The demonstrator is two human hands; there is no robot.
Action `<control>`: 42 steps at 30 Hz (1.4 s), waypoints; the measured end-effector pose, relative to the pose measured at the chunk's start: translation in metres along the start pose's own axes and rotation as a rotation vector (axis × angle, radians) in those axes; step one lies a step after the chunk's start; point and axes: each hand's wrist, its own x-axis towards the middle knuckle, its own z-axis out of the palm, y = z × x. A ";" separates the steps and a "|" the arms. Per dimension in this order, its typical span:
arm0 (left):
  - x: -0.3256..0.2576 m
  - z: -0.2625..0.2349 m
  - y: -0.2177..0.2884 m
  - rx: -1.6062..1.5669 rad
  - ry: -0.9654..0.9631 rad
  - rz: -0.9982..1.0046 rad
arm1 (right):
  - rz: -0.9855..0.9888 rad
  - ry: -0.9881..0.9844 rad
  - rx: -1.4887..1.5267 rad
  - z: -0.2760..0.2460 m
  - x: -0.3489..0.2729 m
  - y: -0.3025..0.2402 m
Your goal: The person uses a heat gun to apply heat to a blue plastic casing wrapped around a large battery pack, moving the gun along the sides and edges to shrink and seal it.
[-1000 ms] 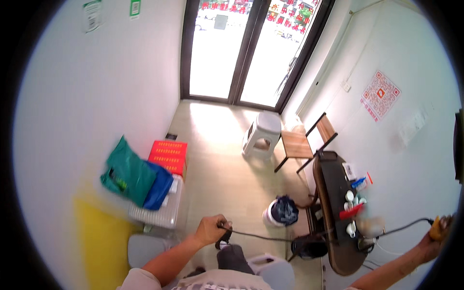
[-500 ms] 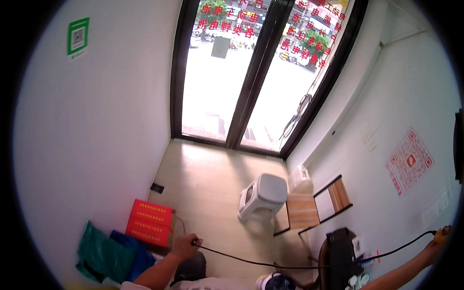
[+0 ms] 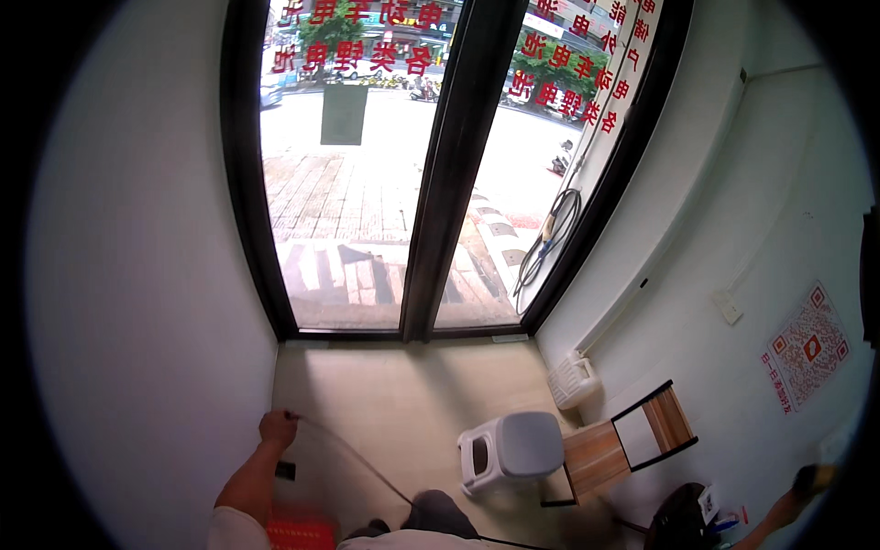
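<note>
The left hand (image 3: pixel 278 428), out toward the wall, is closed around one end of a thin dark cord (image 3: pixel 390 482). From those fingers the cord slants down, rightward and back toward the person's knee (image 3: pixel 438 515), and a dark stretch, probably the same cord, shows beyond it at the lower edge. The right hand (image 3: pixel 786 507), far across on the other side, seems wrapped around a yellow-and-black piece (image 3: pixel 814 478); blur there hides the finger placement, and whether the cord reaches that piece cannot be told.

Below the left hand a red box (image 3: pixel 302 533) lies close by. Between the hands stand a pale stool (image 3: pixel 532 445) and, nearer the right one, a wooden chair (image 3: pixel 591 456); a corner of the dark desk (image 3: pixel 676 521) sits just left of the right hand.

With the arms spread this wide, good handling calls for a firm pinch on the cord's end, a gentle, even pull rather than a jerk, and enough lift to clear the knee, the stool legs and the desk edge.
</note>
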 end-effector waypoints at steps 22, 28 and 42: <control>0.586 -0.024 0.657 0.536 -0.208 1.612 | 0.422 -1.703 -0.027 0.318 -0.769 -0.323; 0.697 0.014 0.680 -0.118 -0.147 2.224 | 1.164 -1.660 -0.127 0.364 -0.815 -0.407; 0.865 0.038 0.725 -0.309 -0.022 2.309 | 1.780 -1.779 -0.127 0.431 -0.906 -0.592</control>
